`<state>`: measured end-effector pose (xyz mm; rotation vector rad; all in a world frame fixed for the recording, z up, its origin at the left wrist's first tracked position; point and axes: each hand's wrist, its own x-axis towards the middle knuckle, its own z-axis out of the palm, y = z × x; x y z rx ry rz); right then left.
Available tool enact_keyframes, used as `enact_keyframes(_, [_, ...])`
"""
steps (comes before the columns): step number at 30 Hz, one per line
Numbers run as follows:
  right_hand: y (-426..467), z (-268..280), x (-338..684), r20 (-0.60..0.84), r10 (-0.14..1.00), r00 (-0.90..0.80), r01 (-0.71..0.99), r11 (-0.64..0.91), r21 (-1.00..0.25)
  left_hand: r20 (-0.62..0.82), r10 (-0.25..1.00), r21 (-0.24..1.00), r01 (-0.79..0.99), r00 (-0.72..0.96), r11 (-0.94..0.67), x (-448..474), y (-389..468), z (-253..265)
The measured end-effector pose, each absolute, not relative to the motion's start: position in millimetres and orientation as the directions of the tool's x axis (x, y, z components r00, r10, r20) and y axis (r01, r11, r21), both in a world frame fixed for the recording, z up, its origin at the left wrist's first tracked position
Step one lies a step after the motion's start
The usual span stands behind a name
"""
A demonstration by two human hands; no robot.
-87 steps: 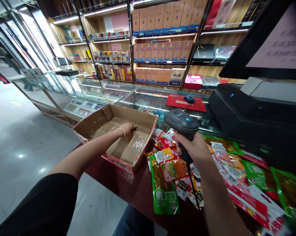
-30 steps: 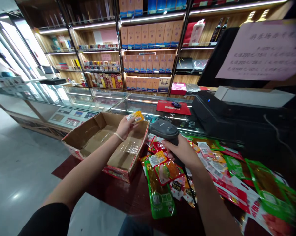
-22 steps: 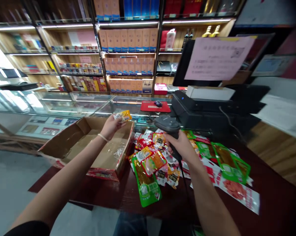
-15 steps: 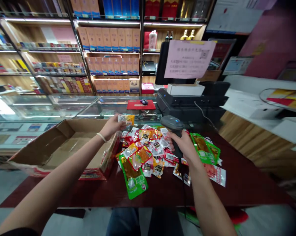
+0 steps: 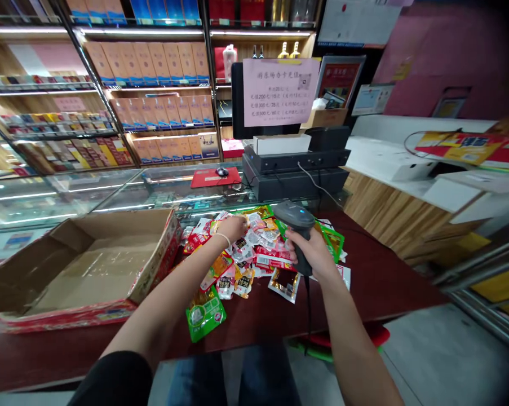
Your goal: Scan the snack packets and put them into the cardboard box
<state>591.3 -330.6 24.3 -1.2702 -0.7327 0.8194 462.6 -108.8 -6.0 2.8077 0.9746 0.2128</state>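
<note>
My right hand (image 5: 311,252) is wrapped round the handle of a dark grey barcode scanner (image 5: 294,215), held upright above the table with its cord hanging down. My left hand (image 5: 234,228) rests over a pile of small snack packets (image 5: 275,255); its fingers are closed, and their tips are hidden by the hand among the packets. A green snack packet (image 5: 206,317) lies at the pile's near left, and a dark brown one with a silver border (image 5: 284,283) sits below the scanner.
To the left stands an open cardboard box (image 5: 97,265) on the dark red table (image 5: 254,324). Behind are a glass counter (image 5: 153,189), a red mouse pad (image 5: 203,177) and a monitor with a pink notice (image 5: 275,93). Stocked shelves (image 5: 153,90) line the back.
My left hand has gone from beside the box, where it held a small orange-and-white packet, to the pile. The scanner stays in my right hand. The view has swung right.
</note>
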Motion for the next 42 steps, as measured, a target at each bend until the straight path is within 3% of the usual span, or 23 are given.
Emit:
enact_keyframes(5, [-326, 19, 594, 0.011, 0.847, 0.532, -0.147, 0.105, -0.984, 0.173, 0.544, 0.256, 0.496, 0.821, -0.83, 458, -110, -22])
enact_keyframes(10, [-315, 16, 585, 0.003, 0.863, 0.506, -0.168, 0.103, -0.98, 0.421, 0.63, 0.509, 0.405, 0.653, -0.76, 428, -114, -10])
enact_keyframes(14, [-304, 14, 568, 0.031, 0.876, 0.482, -0.21, 0.149, -0.966, 0.531, 0.703, 0.692, 0.238, 0.473, -0.682, 392, -129, -19])
enact_keyframes(22, [-259, -12, 540, 0.073, 0.917, 0.393, -0.255, 0.185, -0.949, 0.486, 0.863, 0.865, 0.066, 0.137, -0.498, 346, -130, -79])
enact_keyframes(25, [-249, -27, 538, 0.072, 0.918, 0.389, -0.26, 0.185, -0.948, 0.449, 0.89, 0.89, 0.045, 0.082, -0.453, 340, -125, -90])
enact_keyframes(33, [-257, -41, 540, 0.041, 0.896, 0.442, -0.245, 0.165, -0.956, 0.483, 0.852, 0.84, 0.166, 0.2, -0.516, 337, -128, -94])
enact_keyframes(42, [-255, -43, 546, 0.008, 0.899, 0.438, -0.263, 0.136, -0.955, 0.516, 0.614, 0.413, 0.455, 0.597, -0.789, 371, -120, -75])
